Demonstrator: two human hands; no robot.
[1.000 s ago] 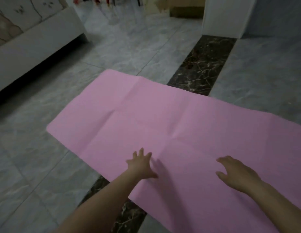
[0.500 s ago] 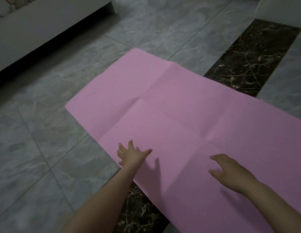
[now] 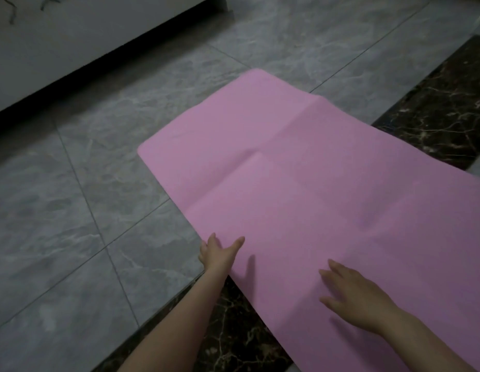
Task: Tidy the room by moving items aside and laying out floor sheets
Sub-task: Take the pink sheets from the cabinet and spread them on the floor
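Both hands lie flat and released on the pink sheet (image 3: 314, 189), grasping nothing. Left hand (image 3: 220, 252) sits at the sheet's near left edge, fingers straight and pointing away, thumb spread out over the pink surface and the outer fingers at or just past the edge, beside the grey floor (image 3: 72, 224). Right hand (image 3: 359, 296) rests palm down further in on the sheet, fingers stretched and slightly apart, pointing left and away.

That sheet is spread on the floor, running from its rounded far left corners toward the right edge of view, with fold creases crossing it. It covers part of a dark marble strip (image 3: 442, 114), which shows again under the left forearm. A white furniture base (image 3: 86, 38) stands along the far left, well apart from the sheet.
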